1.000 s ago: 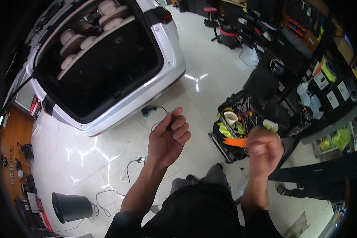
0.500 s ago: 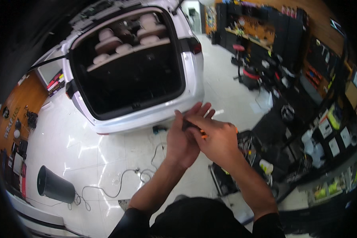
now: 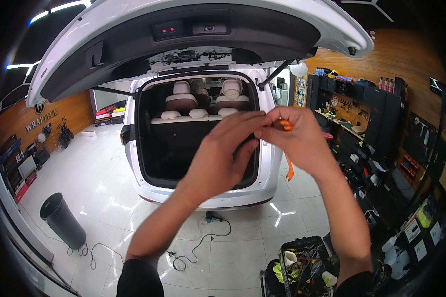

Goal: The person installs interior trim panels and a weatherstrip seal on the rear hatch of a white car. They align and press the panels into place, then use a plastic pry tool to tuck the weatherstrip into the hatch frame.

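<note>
Both hands are raised in front of the open boot of a white car (image 3: 139, 168). My right hand (image 3: 305, 143) is closed around a slim orange trim pry tool (image 3: 289, 172). Its forked end hangs below the palm, and another bit of orange shows above the thumb. My left hand (image 3: 223, 151) reaches across with its fingers stretched out and its thumb apart. Its fingertips meet the thumb and forefinger of my right hand. Anything small between the fingertips is hidden.
Overhead is the raised tailgate (image 3: 248, 29). A black mesh basket (image 3: 307, 247) of tools stands at lower right, a dark bin (image 3: 62, 218) at left. A power tool (image 3: 213, 216) with a cable lies on the tiled floor behind the bumper. Cluttered shelves (image 3: 362, 114) line the right wall.
My view has tilted up, bringing in the tailgate. Both hands have risen; the left has turned from a cupped palm to stretched fingers. The orange tool stays in my right hand.
</note>
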The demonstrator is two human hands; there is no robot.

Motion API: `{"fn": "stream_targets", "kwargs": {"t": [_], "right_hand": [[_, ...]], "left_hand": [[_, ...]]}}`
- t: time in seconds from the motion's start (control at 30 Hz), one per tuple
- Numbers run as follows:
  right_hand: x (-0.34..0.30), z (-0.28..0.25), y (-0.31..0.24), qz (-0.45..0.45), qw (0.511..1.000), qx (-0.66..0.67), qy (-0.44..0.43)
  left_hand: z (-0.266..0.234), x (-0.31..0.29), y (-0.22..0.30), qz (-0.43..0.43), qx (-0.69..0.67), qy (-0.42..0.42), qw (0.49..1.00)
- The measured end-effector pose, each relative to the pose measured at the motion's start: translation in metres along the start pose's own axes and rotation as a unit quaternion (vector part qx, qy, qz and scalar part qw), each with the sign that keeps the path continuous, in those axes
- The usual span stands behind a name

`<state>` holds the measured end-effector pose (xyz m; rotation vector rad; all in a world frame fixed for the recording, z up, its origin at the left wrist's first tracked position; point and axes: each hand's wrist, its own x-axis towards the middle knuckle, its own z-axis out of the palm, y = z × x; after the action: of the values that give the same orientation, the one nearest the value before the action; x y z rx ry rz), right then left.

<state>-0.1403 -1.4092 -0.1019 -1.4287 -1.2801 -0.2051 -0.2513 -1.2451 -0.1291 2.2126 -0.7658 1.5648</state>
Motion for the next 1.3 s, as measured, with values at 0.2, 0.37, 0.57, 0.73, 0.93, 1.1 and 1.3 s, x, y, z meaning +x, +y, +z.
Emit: {"fn": "stream_targets", "kwargs": {"t": [0.2,0.37,0.57,0.73,0.93,1.1,1.3], "right_hand": [[0.054,0.006,-0.032,-0.005,1.000,-0.018,-0.011],[0.098,0.011,-0.046,0.020,0.997,-0.034,0.071],[0.100,0.011,-0.049,0.034,0.996,-0.085,0.022],[0.056,0.020,-0.042,0.052,0.988,-0.120,-0.078],[0.053,0.036,-0.046,0.056,0.976,-0.187,-0.098],[0.071,0.060,-0.040,0.078,0.964,-0.231,-0.107],[0.089,0.098,-0.015,0.098,0.957,-0.249,-0.109]], "left_hand": [[-0.045,0.057,-0.035,0.053,0.151,-0.021,0.987],[-0.060,0.099,-0.079,0.108,0.193,0.039,0.975],[-0.113,0.116,-0.148,-0.053,0.184,0.166,0.967],[-0.120,0.113,-0.147,-0.110,0.041,0.133,0.984],[-0.112,0.083,-0.145,-0.065,0.080,0.114,0.988],[-0.116,0.038,-0.159,-0.167,0.023,0.099,0.981],[-0.130,-0.005,-0.182,-0.149,-0.065,0.103,0.981]]}}
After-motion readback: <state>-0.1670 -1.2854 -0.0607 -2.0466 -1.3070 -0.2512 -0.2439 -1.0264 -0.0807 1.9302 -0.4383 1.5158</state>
